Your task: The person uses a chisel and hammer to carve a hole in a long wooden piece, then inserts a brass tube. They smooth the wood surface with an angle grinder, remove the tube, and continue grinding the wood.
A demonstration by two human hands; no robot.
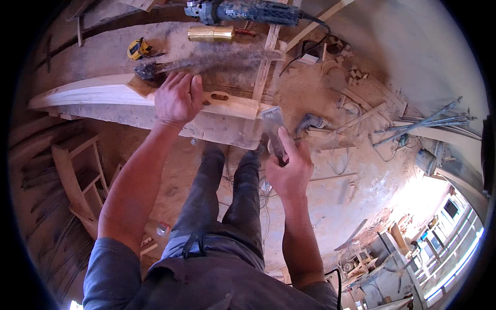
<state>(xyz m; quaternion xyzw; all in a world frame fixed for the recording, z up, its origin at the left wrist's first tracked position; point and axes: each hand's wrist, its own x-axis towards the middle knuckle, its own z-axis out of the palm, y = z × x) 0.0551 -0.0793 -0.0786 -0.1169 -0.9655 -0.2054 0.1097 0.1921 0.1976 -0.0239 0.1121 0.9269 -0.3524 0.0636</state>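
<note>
Hands [178, 101] partly hide wood [235, 107], tool [272, 120].

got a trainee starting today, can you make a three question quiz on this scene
1. True or false: the left hand rests on the pale timber.

2. Which lies nearest the power tool at the picture's top edge? A, yellow tape measure; B, gold cylinder; C, pale timber.

3. Fill in: the flat grey tool is held in the ____ hand.

Key: 1, true; 2, B; 3, right hand.
</note>
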